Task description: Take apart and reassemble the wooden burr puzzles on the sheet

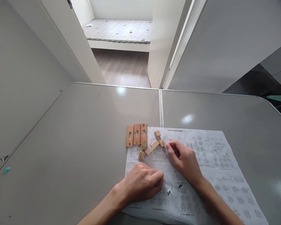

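Loosely curled with thumb and forefinger together, my right hand (184, 159) has its fingertips right beside a small notched wooden puzzle piece (162, 143) with a dark mark; touching or just apart, I cannot tell. My left hand (144, 181) rests as a fist on the printed sheet (208, 156), with nothing visible in it. Between the hands and the far edge lie a slanted notched piece (152, 147), another piece (157, 134) above it, and a piece marked 1 (141, 154) at left. Three numbered flat wooden pieces (137, 134) stand side by side at the sheet's corner.
The grey table (84, 140) has a metal seam (161, 107) running to its far edge. A small torn white scrap (169, 191) lies on the sheet between my forearms. Beyond the table, a doorway shows a bed (117, 29).
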Demonstrator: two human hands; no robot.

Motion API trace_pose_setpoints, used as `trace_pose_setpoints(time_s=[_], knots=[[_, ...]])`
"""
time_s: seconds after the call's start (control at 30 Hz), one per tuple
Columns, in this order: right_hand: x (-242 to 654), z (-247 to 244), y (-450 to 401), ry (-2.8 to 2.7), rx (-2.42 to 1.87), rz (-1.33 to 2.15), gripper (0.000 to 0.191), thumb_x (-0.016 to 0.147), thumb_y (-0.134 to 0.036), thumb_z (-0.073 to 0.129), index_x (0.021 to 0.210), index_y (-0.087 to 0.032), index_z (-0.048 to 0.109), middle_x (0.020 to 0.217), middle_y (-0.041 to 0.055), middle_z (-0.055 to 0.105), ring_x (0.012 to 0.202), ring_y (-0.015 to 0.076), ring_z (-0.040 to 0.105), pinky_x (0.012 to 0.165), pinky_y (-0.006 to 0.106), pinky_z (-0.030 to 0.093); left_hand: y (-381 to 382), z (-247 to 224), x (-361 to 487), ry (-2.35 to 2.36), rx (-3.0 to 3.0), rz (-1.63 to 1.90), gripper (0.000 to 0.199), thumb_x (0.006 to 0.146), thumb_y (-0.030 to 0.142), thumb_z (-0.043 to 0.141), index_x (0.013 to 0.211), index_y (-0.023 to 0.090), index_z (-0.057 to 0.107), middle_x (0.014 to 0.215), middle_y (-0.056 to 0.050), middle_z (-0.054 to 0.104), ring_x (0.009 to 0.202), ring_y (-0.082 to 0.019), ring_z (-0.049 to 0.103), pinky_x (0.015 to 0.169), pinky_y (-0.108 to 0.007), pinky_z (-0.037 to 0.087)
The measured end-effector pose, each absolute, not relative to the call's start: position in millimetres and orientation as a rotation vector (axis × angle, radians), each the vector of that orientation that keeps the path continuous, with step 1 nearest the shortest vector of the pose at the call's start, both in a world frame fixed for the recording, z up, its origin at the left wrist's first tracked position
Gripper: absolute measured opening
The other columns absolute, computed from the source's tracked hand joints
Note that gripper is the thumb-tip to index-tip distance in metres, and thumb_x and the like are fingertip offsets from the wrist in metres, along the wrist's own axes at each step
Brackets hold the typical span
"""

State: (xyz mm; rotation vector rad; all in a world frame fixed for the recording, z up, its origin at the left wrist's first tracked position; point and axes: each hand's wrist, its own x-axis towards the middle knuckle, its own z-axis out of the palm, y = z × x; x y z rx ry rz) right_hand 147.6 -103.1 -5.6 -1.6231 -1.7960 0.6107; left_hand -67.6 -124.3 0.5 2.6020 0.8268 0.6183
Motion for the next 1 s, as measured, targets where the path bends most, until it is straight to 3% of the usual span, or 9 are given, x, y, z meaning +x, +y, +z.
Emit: trace_pose_setpoints(time_s=[0.4,0.83,1.0], knots=[[147,-3,-102,-1.798,-1.616,0.594,0.031,0.108,-0.043,0.052,0.087,-0.024,0.064,0.065,-0.0025,0.064,0.055,0.0149,0.056,0.057,0.027,0.044,-124,0,-67,0.813,2.612,0.650,0.030,0.097,0.015,0.052,0.068,0.021,0.046,0.054,0.005,0.051,0.046,-0.011,0.043,0.050,-0.027,0.027],[148,-4,-103,-1.789,-1.598,0.623,0.029,0.109,-0.041,0.054,0.088,-0.024,0.064,0.067,-0.0028,0.065,0.055,0.0149,0.056,0.057,0.027,0.043,-117,8,-69,0.882,2.498,1.131,0.040,0.093,0.007,0.061,0.066,0.022,0.036,0.054,0.008,0.041,0.050,-0.011,0.029,0.053,-0.030,0.025],[147,-6,-102,-1.786,-1.599,0.624,0.028,0.109,-0.040,0.054,0.089,-0.024,0.064,0.066,-0.0033,0.063,0.055,0.0148,0.056,0.057,0.027,0.042,-107,19,-74,1.096,2.329,1.292,0.040,0.090,0.001,0.064,0.071,0.022,0.036,0.059,0.007,0.039,0.056,-0.011,0.033,0.056,-0.029,0.027]])
